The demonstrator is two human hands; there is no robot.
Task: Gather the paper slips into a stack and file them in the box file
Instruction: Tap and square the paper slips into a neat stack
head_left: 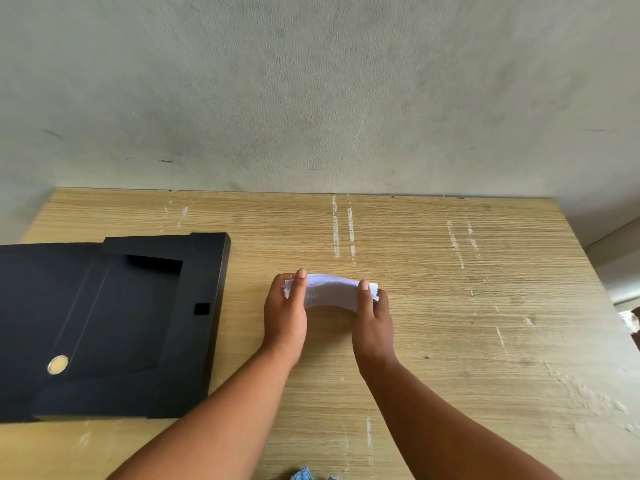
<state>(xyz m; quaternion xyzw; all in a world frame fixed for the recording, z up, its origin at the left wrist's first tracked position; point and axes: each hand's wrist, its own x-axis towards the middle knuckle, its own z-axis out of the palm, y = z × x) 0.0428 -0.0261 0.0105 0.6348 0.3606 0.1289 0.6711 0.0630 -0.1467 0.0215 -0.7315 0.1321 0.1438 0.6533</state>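
Our left hand and right hand each pinch an end of the paper slips, bowed above the table. We should square edges before the box file.

Both hands out front, close together

L hand & R hand each pinch one end of the paper stack, thumbs on top, fingers curled behind; bare forearms angle inward from below.

A worn wooden table with white scratch marks stands against a grey wall.
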